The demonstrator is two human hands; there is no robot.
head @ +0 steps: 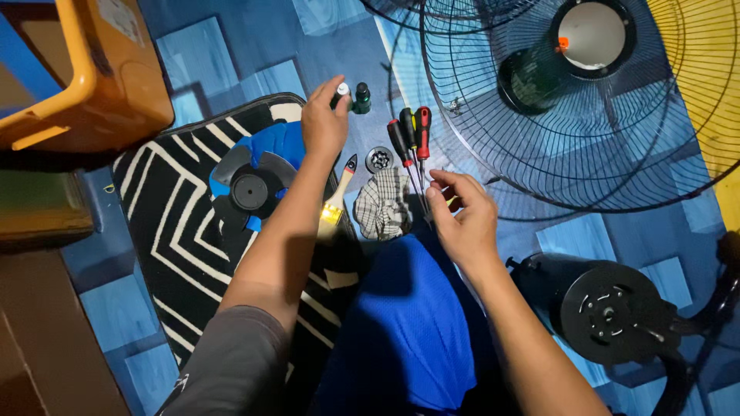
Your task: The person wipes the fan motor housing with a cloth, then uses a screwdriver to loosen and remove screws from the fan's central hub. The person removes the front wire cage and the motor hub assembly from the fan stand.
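Note:
My left hand (324, 119) reaches forward and pinches a small white-capped bottle (341, 92) that stands beside a dark green bottle (361, 98). My right hand (461, 212) hovers near the tips of three screwdrivers (410, 139) with red and black handles, fingers curled around something small that I cannot make out. Between the hands lie a checked cloth (384, 204), a small round dish of screws (378, 159) and a paintbrush (338, 196). My knee in blue shorts (412, 323) fills the lower middle.
A fan blade hub (250, 191) rests on a black-and-white rug (173, 239) at left. Wire fan guards (570, 131) lie at the upper right, a black fan motor (609, 308) at the lower right. An orange plastic stool (85, 69) stands at the upper left.

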